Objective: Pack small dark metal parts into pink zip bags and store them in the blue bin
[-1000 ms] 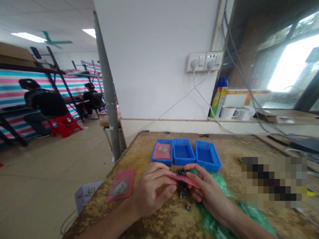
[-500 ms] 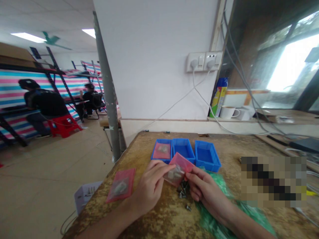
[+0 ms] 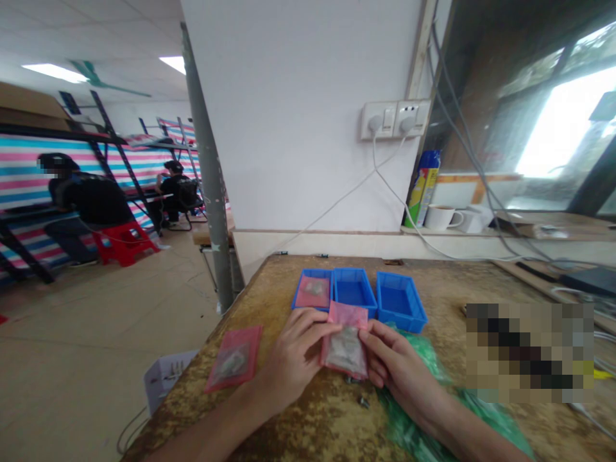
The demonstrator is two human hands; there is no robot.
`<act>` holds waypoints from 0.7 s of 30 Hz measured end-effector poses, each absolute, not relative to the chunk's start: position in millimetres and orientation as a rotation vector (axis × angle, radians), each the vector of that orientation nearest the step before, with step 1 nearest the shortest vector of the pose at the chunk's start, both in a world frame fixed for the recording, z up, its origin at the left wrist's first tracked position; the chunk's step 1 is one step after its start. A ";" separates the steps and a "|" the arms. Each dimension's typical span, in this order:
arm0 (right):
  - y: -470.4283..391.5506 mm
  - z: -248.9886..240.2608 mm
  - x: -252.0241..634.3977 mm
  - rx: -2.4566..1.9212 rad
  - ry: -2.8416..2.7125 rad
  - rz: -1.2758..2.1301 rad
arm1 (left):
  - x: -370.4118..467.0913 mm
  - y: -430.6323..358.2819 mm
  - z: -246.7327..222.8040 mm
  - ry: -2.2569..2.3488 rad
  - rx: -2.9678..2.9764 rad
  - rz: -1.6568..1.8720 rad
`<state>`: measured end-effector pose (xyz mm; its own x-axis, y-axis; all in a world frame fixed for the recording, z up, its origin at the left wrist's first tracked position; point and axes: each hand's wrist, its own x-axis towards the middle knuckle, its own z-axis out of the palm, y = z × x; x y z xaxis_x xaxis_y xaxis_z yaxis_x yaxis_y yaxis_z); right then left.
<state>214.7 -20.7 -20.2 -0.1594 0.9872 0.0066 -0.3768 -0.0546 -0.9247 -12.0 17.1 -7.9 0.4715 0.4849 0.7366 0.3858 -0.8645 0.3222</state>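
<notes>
Between both hands hangs a pink plastic bag [image 3: 345, 350] with small greyish parts in it. My left hand [image 3: 296, 350] pinches its left edge, fingers closed. On the right edge, my right hand [image 3: 397, 359] grips the bag with thumb and fingers. Some small metal screws [image 3: 363, 402] lie on the table below, partly covered by the bag. Another pink bag [image 3: 234, 357] lies flat left of my left hand. A third pink bag [image 3: 312, 292] rests in the left blue tray [image 3: 297, 289].
Behind the hands stand a middle blue tray [image 3: 355, 289] and a right blue tray [image 3: 401, 301]. Green plastic film [image 3: 418, 410] lies under my right forearm. A white bin [image 3: 166, 378] is beside the table's left edge. Two people sit at the far left.
The held bag has turned from a slant to nearly upright and now covers most of the screws. Both hands keep hold of it with little movement.
</notes>
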 end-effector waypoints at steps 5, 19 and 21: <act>-22.5 -19.5 215.1 -0.853 -1.041 1.477 | -14.3 16.5 -8.8 0.772 2.587 1.383; -25.6 -12.9 215.5 -0.887 -1.051 1.523 | -10.7 9.0 -5.7 0.863 2.496 1.324; -27.0 -11.8 215.9 -0.890 -1.084 1.512 | -10.8 7.8 -3.6 0.845 2.478 1.307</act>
